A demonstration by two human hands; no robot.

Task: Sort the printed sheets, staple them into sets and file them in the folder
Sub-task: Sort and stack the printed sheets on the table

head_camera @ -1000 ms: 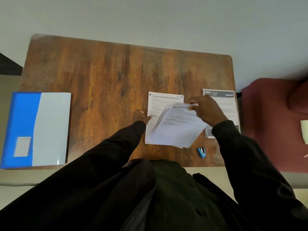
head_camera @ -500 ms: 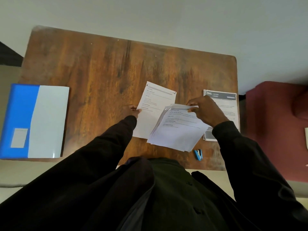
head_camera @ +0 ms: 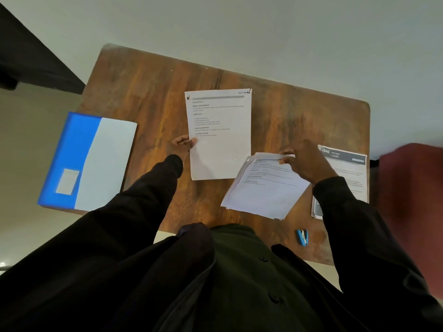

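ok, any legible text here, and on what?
"SECTION": top right of the white printed sheet in the left hand.
"INITIAL SCENE SETUP": heading there.
"TASK GOAL": heading there.
"TASK DESCRIPTION": heading there.
"REQUIRED PROPS": heading there.
"946": dark header, grey-banded sheet at right.
Body text, white paper stack in right hand, blue folder's label: unreadable.

Wooden table, brown grain streaked dark, with a dull sheen and worn patches towards the front edge. The single sheet is plain matt white paper, smooth and flat. The stack is thin paper too, its edges fanned and a little curled. The folder has a smooth cover, blue and pale grey, looks like plastic with a soft gloss. The stapler is shiny blue plastic. Sleeves are dark matt cloth.
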